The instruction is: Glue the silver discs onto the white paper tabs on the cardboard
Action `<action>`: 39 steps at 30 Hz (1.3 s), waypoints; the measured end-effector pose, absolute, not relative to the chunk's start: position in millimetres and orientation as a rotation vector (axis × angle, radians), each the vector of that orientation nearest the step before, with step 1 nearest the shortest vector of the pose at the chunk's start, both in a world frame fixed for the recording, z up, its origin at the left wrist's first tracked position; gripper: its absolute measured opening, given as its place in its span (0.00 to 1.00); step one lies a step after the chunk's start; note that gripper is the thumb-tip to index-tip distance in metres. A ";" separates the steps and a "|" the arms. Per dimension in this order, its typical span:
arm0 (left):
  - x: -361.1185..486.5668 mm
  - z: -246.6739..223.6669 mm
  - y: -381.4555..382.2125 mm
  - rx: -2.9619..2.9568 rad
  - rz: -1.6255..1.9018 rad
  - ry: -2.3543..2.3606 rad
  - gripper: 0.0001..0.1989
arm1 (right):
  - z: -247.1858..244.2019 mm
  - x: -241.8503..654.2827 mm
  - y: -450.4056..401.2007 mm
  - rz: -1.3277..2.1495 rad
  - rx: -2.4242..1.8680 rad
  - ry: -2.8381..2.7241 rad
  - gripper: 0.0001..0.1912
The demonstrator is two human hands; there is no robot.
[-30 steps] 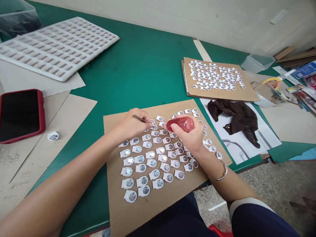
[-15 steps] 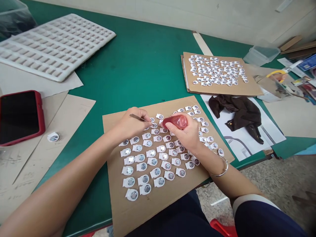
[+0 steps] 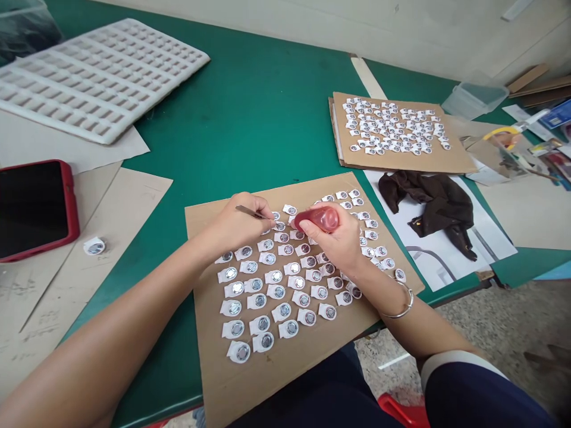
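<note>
Red btl (image 3: 324,219): axis crosswise, round end rt.

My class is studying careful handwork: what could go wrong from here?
1. The right hand holds a red object above closely set white pieces, so it might knock some askew.
2. The bracelet on the right wrist is close to the outermost pieces and could brush them.
3. The near cardboard sheet appears to overhang the table, so a bump might jolt everything.
</note>
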State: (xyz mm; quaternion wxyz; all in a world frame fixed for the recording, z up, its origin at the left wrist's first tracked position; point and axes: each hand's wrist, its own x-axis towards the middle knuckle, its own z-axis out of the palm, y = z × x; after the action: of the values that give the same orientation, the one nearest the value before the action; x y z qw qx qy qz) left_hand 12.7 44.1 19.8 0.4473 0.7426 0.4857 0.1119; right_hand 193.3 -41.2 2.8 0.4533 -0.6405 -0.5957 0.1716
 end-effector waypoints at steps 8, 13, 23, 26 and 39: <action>12.3 19.1 44.0 1.793 0.270 1.217 0.06 | 2.1 193.4 -40.2 0.465 -1.563 -1.461 0.16; 13.6 20.3 45.3 1.795 0.235 1.249 0.06 | 5.2 194.8 -40.1 0.481 -1.533 -1.487 0.15; 13.6 19.6 46.4 1.809 0.224 1.233 0.06 | 6.8 194.9 -40.6 0.468 -1.530 -1.502 0.15; 13.8 18.9 46.4 1.802 0.219 1.233 0.06 | 6.5 194.6 -40.8 0.480 -1.555 -1.500 0.16; 14.5 19.5 45.9 1.806 0.213 1.260 0.06 | 6.9 194.1 -41.4 0.493 -1.551 -1.500 0.15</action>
State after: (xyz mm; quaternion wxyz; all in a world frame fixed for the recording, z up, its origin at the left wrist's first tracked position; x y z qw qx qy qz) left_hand 14.5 45.9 19.5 0.4480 0.7297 0.5093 0.0862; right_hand 194.1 -41.4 6.9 0.4477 -0.6264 -0.6062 0.1992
